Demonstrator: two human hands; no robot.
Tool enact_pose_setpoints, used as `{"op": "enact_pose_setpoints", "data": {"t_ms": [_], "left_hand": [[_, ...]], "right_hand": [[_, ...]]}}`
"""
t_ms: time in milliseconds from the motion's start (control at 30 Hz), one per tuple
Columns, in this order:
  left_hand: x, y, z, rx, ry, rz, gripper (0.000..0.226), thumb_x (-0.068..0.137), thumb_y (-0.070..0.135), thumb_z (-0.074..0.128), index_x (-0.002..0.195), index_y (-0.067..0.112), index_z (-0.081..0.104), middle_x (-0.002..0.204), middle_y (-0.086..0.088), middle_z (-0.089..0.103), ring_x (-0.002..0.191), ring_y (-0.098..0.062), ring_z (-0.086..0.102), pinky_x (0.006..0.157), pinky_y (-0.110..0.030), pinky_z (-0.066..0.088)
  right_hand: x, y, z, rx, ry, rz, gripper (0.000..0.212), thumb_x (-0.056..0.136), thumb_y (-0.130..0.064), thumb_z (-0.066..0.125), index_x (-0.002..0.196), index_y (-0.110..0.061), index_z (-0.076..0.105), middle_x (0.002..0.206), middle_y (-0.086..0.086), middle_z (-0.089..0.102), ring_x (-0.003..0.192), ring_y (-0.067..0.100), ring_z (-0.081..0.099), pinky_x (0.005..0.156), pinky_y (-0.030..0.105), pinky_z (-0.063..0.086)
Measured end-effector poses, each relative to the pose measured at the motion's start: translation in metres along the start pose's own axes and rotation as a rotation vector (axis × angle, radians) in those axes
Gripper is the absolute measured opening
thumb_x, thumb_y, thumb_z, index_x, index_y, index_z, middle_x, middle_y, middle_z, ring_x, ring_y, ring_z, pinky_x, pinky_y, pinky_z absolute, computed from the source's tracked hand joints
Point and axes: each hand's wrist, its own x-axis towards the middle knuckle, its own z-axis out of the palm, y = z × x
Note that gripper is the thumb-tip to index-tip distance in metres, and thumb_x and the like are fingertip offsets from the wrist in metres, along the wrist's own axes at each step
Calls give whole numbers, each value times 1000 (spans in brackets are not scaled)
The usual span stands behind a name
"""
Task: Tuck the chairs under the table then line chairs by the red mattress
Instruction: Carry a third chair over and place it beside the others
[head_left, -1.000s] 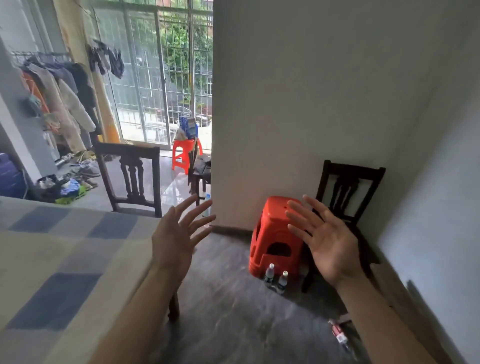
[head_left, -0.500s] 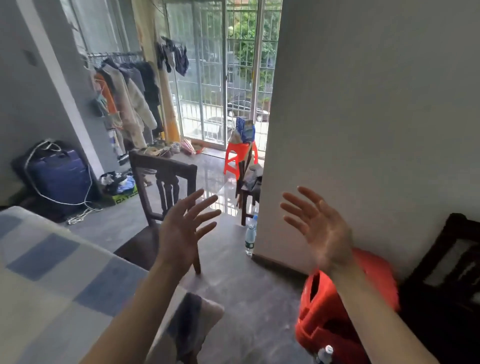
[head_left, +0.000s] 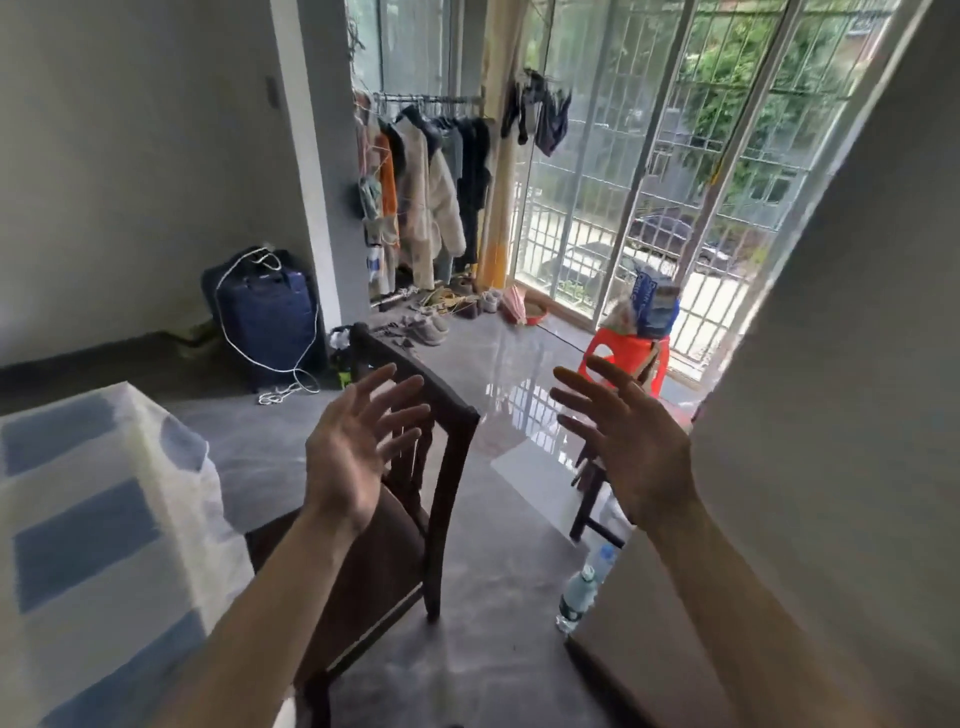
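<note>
- The left hand (head_left: 353, 457) is hovering in the air in front of the dark wooden chair (head_left: 457, 467), palm turning inward, its fingers spreading apart and holding nothing
- The right hand (head_left: 634, 457) is hanging level with it, palm facing the left one, fingers likewise fanning out and gripping nothing — the two hands are sitting well apart
- The chair is standing at the corner of the table (head_left: 104, 493), its seat pointing toward the blue-and-white checked cloth and its backrest facing the room; how far the seat is reaching under the tabletop I cannot tell
- A second dark chair (head_left: 587, 499) is peeking out beside the wall corner (head_left: 831, 415), mostly hidden by the right hand and the wall
- Two water bottles (head_left: 576, 597) are standing on the floor at the foot of that corner
- A red plastic stool (head_left: 623, 353) is carrying a blue packet (head_left: 655, 306) by the glass door (head_left: 649, 156)
- A blue suitcase (head_left: 265, 317) and a rack of clothes (head_left: 426, 208) are standing along the far side
</note>
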Motion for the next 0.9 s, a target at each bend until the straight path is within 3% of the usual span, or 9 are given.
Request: {"op": "enact_pose_setpoints", "data": {"t_ms": [367, 533, 800, 900], "left_hand": [[251, -64, -51, -71, 252, 61, 48, 104, 43, 34, 133, 19, 64, 132, -11, 71, 110, -29, 71, 92, -47, 46], [308, -66, -69, -38, 369, 84, 48, 102, 47, 35, 130, 24, 67, 132, -9, 71, 115, -32, 68, 98, -49, 46], [338, -79, -127, -80, 811, 219, 47, 103, 47, 35, 125, 25, 71, 133, -10, 70, 117, -33, 68, 101, -51, 44], [347, -96, -126, -74, 986, 256, 48, 103, 45, 36, 130, 20, 67, 133, -12, 70, 116, -34, 68, 101, -50, 44]], "right_hand": [[324, 94, 25, -130, -252, 180, 52, 98, -35, 38, 143, -11, 52, 140, 16, 63, 128, 38, 60, 108, 55, 45], [410, 143, 60, -105, -395, 286, 55, 99, -35, 34, 145, -10, 49, 142, 17, 61, 130, 39, 58, 108, 55, 45], [546, 254, 123, -107, -695, 484, 48, 97, -33, 38, 134, -12, 60, 136, 19, 65, 126, 39, 61, 110, 61, 38], [587, 298, 166, -106, -904, 543, 45, 103, -30, 34, 136, -12, 58, 136, 17, 66, 126, 37, 61, 110, 57, 40]]}}
